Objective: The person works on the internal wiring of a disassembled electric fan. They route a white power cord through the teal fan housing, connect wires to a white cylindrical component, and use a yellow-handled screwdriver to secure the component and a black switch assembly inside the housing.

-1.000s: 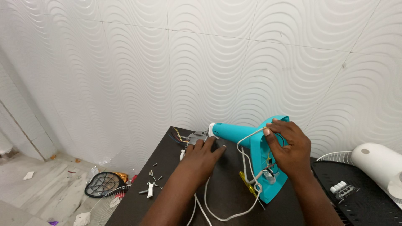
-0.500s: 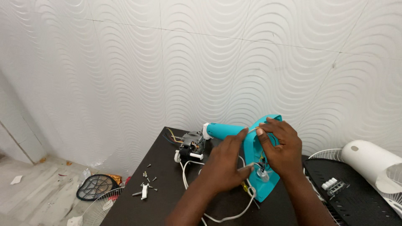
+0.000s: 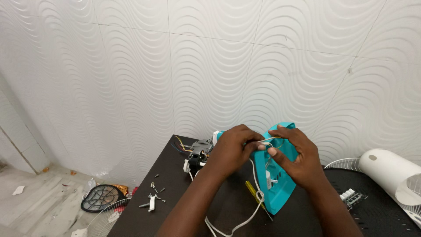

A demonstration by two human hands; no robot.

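White cord (image 3: pixel 239 224) loops over the matte dark table (image 3: pixel 175 184), nearest. Yellow-handled screwdriver (image 3: pixel 253 192) lies beside the cord. Small metal screws (image 3: pixel 155 189) scattered at left edge. Teal plastic fan base (image 3: pixel 280 193), smooth wedge shape, stands on edge mid-table. Right hand (image 3: pixel 296 160) wraps its top, grip closed on the shell. Left hand (image 3: pixel 232 149) pinches thin wires (image 3: pixel 272 139) at the top, grip narrow. Grey metal motor (image 3: pixel 199 149) behind. White rounded fan housing (image 3: pixel 388 171) right. Wavy textured wall (image 3: pixel 210 66) beyond.

Two hands (image 3: pixel 232 149), one teal housing (image 3: pixel 276 193), one screwdriver (image 3: pixel 254 193).
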